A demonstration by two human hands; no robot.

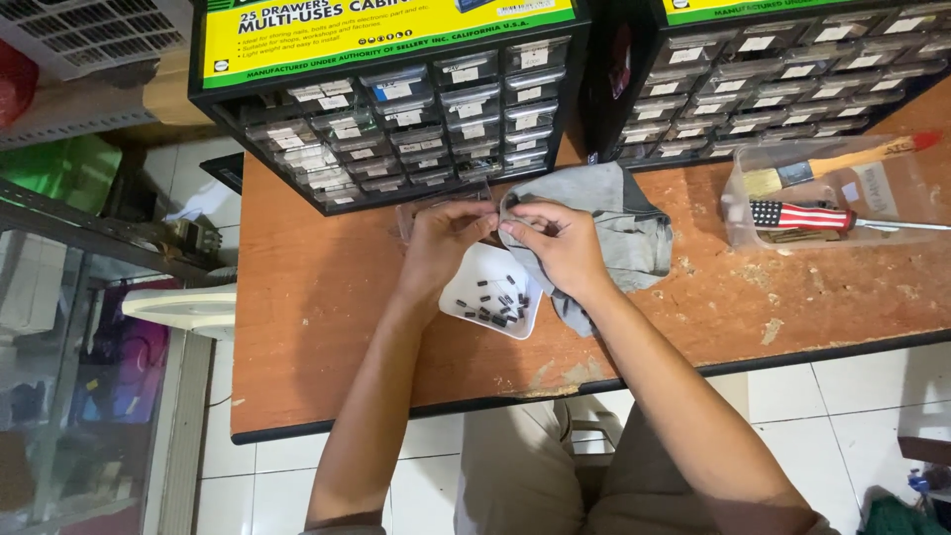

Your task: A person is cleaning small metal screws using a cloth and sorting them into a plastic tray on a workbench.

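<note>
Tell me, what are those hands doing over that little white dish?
A person sits at a worn orange table. The left hand and right hand meet fingertip to fingertip above a white dish of small black parts. They seem to pinch something tiny, too small to make out. A grey cloth lies under the right hand, and a drawer cabinet stands just behind.

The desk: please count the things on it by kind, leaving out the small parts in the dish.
Drawer cabinets: 2
White dish: 1
Grey cloth: 1
Clear plastic tubs: 1
Paintbrush (in the tub): 1
Screwdriver with striped handle (in the tub): 1
Total: 7
</note>
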